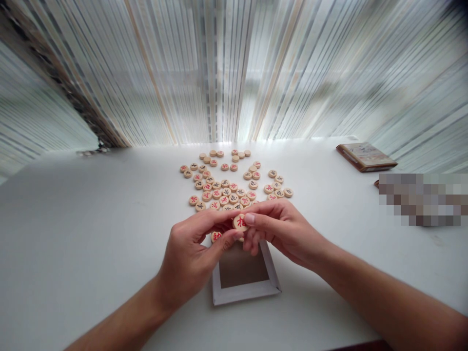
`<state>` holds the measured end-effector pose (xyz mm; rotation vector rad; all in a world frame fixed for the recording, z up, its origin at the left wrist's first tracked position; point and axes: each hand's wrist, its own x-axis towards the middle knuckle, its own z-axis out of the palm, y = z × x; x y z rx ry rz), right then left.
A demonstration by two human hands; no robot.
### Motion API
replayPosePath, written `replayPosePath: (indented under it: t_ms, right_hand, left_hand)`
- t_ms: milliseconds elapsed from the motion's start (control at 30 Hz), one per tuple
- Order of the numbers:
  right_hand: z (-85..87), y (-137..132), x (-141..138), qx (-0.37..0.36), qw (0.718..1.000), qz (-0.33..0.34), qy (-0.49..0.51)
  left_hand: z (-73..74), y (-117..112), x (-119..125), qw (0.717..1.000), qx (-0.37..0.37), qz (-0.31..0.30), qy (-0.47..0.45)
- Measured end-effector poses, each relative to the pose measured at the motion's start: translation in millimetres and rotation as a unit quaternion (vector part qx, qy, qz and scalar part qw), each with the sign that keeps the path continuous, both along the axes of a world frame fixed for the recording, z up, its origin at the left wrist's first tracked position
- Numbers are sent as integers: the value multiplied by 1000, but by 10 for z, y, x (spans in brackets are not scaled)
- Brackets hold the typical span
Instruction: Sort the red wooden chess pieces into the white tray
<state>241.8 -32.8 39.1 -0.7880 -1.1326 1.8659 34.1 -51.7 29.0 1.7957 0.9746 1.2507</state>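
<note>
A round wooden xiangqi piece (240,222) with a red character is pinched between my two hands, its marked face turned up toward me. My left hand (199,248) is closed with thumb and fingertips at the piece's left side. On the right side, the thumb of my right hand (288,229) presses the piece's face, its other fingers curled beneath. Under both hands lies a shallow white box tray (246,292) with a brown bottom. Another red-marked piece (216,237) shows beside my left thumb at the tray's far end; my hands hide most of that end.
Beyond my hands, several xiangqi pieces (224,192) with red or black characters lie scattered on the white table (109,234); some show blank faces. A flat brown-edged box (366,156) rests at the far right, near a pixelated patch. A striped curtain (226,73) hangs behind the table.
</note>
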Motion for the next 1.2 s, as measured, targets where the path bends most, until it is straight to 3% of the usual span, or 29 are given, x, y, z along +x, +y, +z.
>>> replayPosePath:
  t_ms: [267,467,633,900,1200]
  right_hand:
    - [-16,-9,17,12,1000,23,-3]
    - [-6,-21,1,-32,999,27,9]
    - [-3,-39,-5,-14,1000,11,-7]
    - [2,-13,44,32,999,27,-16]
    - [15,-14,27,7,999,39,15]
  left_hand:
    - [50,-3,-9,997,69,4,26]
    - [80,-23,0,991,127,-16,36]
    - [88,-29,1,990,130,-30,46]
    - [42,-13,-17,996,72,-33,30]
    - [20,19,-35,988,142,-39,37]
